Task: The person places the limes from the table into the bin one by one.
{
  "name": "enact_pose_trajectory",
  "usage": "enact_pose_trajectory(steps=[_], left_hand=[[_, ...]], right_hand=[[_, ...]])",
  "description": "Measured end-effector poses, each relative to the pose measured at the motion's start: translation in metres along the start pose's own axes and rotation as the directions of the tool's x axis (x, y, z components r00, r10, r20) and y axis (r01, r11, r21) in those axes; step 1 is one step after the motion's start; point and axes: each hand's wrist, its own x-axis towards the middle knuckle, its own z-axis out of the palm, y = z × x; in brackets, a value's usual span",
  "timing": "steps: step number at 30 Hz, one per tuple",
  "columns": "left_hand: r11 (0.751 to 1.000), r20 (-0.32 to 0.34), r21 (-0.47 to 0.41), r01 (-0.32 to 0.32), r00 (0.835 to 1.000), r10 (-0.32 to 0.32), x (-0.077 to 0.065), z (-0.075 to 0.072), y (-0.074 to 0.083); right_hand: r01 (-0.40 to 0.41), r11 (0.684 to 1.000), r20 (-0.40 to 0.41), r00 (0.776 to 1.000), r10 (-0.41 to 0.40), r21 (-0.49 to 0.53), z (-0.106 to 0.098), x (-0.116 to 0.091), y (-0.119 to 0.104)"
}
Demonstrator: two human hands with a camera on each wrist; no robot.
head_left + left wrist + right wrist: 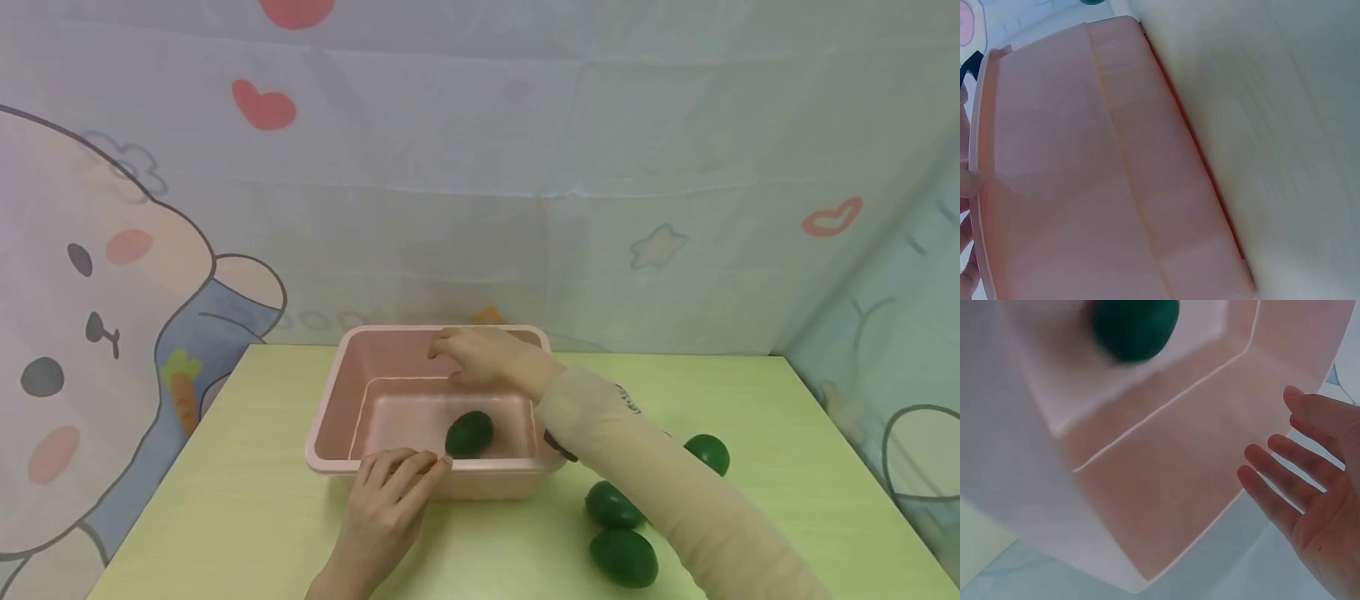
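A pink rectangular basin (431,467) stands on the table, with one dark green avocado (469,434) lying inside on its floor. My left hand (390,508) grips the basin's near rim. In the left wrist view the thumb (969,184) presses the outer side of that rim, the other fingers partly hidden behind it. Above the basin's far right part is my right hand (480,354), its fingers spread apart and holding nothing, as the right wrist view shows. The avocado (1136,328) there sits apart from the hand.
Right of the basin, two dark green avocados (624,557) lie close together near the front. Another rounded green fruit (708,453) lies farther back, partly covered by the right sleeve (660,475). A printed cloth (420,208) hangs behind the yellow-green table (247,467).
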Motion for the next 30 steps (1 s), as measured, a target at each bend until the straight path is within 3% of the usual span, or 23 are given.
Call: enact_pose_trajectory(steps=[11,21,30], left_hand=[[1.0,0.001,0.01,-0.001,1.0,0.001,-0.001,0.001,0.0],[1.0,-0.018,0.001,-0.007,1.0,0.007,0.0,0.003,0.001],[1.0,-0.038,0.008,-0.001,0.999,0.002,0.001,0.003,0.001]], right_hand=[[-0.008,1.0,0.011,1.0,0.007,0.017,-0.014,-0.005,0.002],[-0.019,0.993,-0.053,0.998,0.025,0.115,-0.023,-0.02,0.004],[0.048,0.988,-0.163,0.986,-0.024,0.145,-0.027,-0.038,0.006]])
